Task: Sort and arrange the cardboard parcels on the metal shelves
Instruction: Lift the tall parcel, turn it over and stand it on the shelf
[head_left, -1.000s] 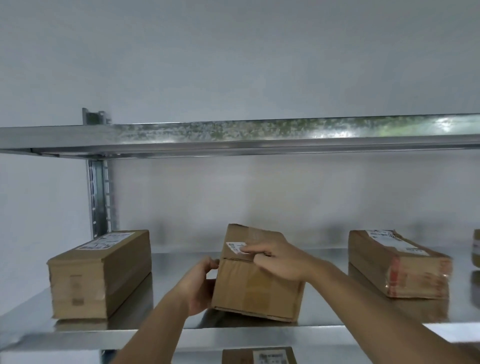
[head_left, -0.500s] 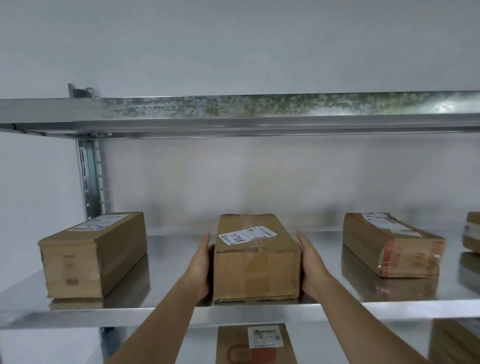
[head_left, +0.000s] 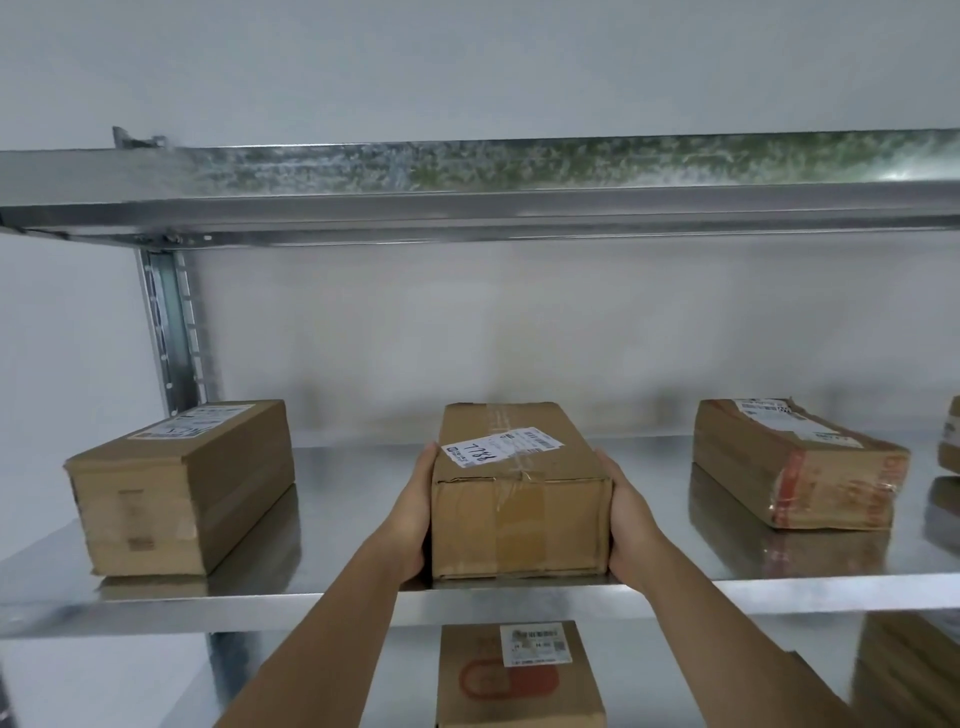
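A long cardboard parcel with a white label marked in pen lies end-on in the middle of the metal shelf, its near end at the shelf's front edge. My left hand lies flat against its left side, fingers pointing back along the box. My right hand presses flat against its right side in the same way. A second labelled parcel sits at the shelf's left. A third parcel, with red tape on its end, sits at the right, angled.
Another parcel's edge shows at the far right. The upper shelf hangs overhead, and a slotted upright post stands at the back left. On the level below lie a red-printed parcel and another box.
A second ago the middle parcel sat skewed, my right hand on its top. It now lies square to the shelf edge, with both hands flat on its sides.
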